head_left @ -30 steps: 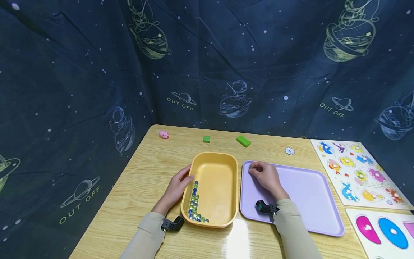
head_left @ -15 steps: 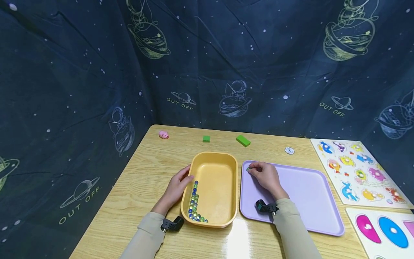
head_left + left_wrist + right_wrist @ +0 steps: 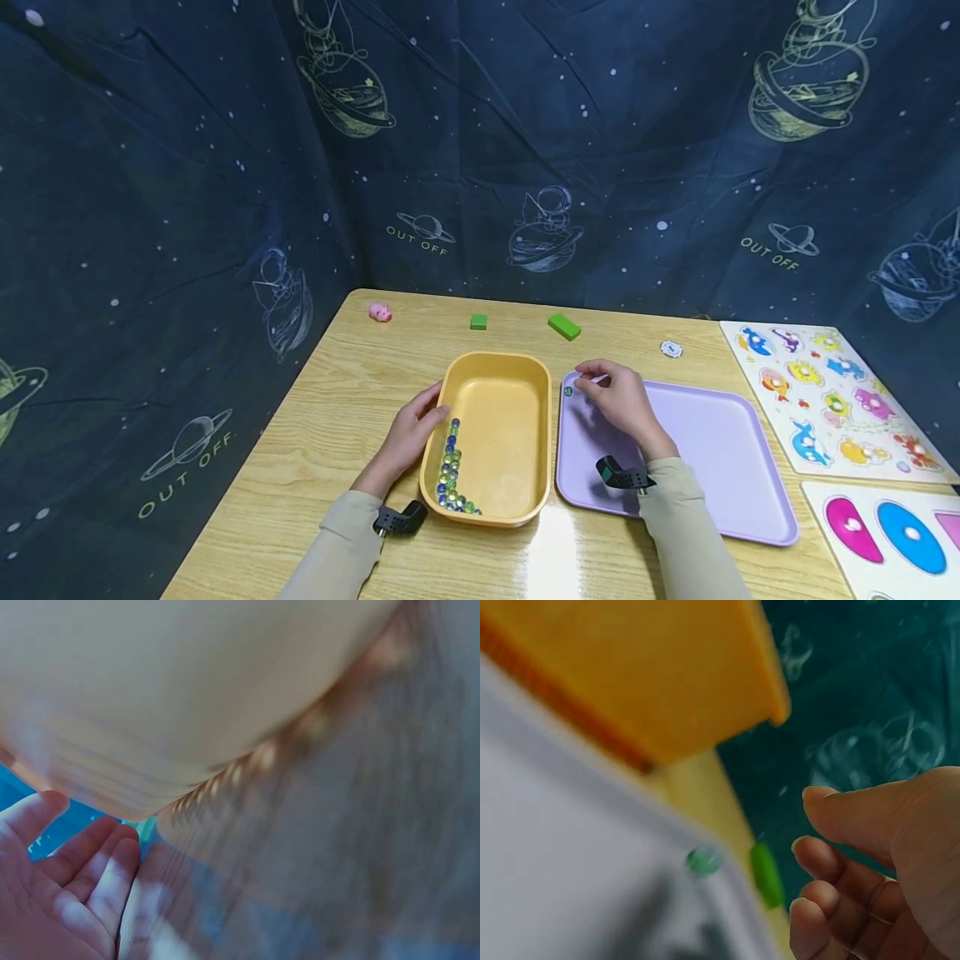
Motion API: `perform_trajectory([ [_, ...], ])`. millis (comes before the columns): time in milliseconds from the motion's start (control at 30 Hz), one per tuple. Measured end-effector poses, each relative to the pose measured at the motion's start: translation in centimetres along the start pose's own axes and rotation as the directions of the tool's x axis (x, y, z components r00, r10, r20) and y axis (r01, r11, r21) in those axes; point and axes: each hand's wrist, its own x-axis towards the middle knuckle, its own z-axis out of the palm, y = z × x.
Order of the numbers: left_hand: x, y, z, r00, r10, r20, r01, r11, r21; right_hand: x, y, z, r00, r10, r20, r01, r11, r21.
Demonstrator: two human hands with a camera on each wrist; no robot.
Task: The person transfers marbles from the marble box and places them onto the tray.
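Observation:
My left hand [image 3: 412, 429] holds the left side of a yellow plastic bin [image 3: 517, 442], thumb over the rim, fingers along the outer wall. Inside the bin, blue and green glass marbles [image 3: 450, 475] line the left side and the near left corner. A single green marble [image 3: 567, 391] lies in the far left corner of a lilac tray [image 3: 705, 450]. Just right of that marble, my right hand [image 3: 622, 400] hovers over the tray with nothing in its fingers. The right wrist view shows a gap between its thumb and loosely curled fingers, with the green marble [image 3: 703, 861] apart from them.
Along the back of the table stand a pink toy pig [image 3: 380, 312], two green blocks [image 3: 564, 327] and a white chip [image 3: 671, 349]. At the right lie a sea-animal puzzle board [image 3: 832, 400] and a shape board [image 3: 885, 533]. Dark curtain [image 3: 465, 167] surrounds the table.
My right hand has let go of the green marble and drawn up and to the right. The marble now sits further left in the tray's corner. The left hand and bin stay put.

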Motion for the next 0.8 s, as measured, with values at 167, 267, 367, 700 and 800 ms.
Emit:
perform_trajectory([
  [167,0.0,0.1,0.0,1.0,0.003,-0.008,-0.003,1.0,0.013,-0.3,-2.8,-0.6,0.999,-0.049,0.016,0.047,0.996,0.079],
  [267,0.0,0.0,0.0,1.0,0.005,-0.005,-0.005,1.0,0.011,-0.8,-4.7,-0.2,0.995,-0.086,0.05,0.079,0.988,0.133],
  [367,0.0,0.0,0.0,1.0,0.001,-0.004,-0.001,1.0,0.008,-1.3,-6.5,0.8,0.984,-0.141,0.109,0.121,0.978,0.168],
  [700,-0.4,1.4,-0.2,0.999,-0.02,0.032,0.021,1.0,-0.011,-4.1,-10.4,6.3,0.893,-0.267,0.363,0.221,0.961,0.164],
  [800,-0.9,2.6,-0.2,0.999,-0.006,0.042,0.007,1.0,-0.003,-4.9,-10.9,7.8,0.862,-0.299,0.41,0.249,0.953,0.171],
])
